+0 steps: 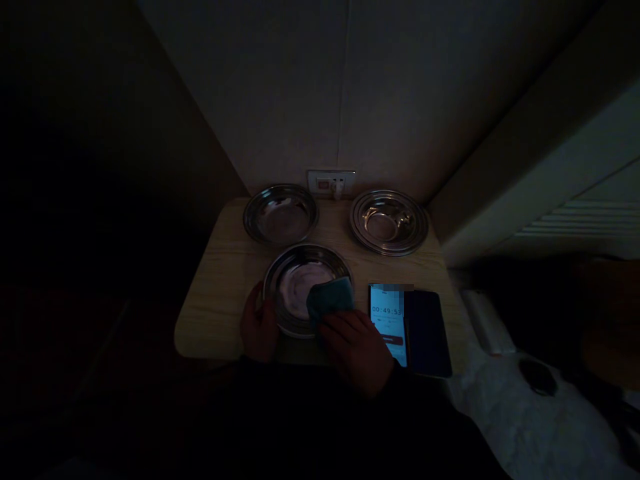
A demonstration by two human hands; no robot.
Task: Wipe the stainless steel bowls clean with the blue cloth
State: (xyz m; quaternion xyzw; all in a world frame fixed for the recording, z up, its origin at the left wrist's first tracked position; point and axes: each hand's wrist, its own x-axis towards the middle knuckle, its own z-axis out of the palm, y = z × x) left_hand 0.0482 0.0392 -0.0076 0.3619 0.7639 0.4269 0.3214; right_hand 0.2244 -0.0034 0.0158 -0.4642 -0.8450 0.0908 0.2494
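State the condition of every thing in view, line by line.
Front dish: face up
Cloth: bunched, partly over front dish
Left hand: at front dish's rim
Right hand: holding cloth
Rear-left dish: face up
Rear-right dishes: face up, apparently stacked
Phone: lit, showing 00:49:53
Dark cover: apparently open, beside phone
Wall socket: apparently plugged into

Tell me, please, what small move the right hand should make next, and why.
Probably, the right hand should slide the squarish teal cloth leftward inside the nearest round, shiny metal dish: the cloth lies over only its near right part, leaving the rest of the inside uncovered, and the left hand, at the dish's left edge, could steady it.
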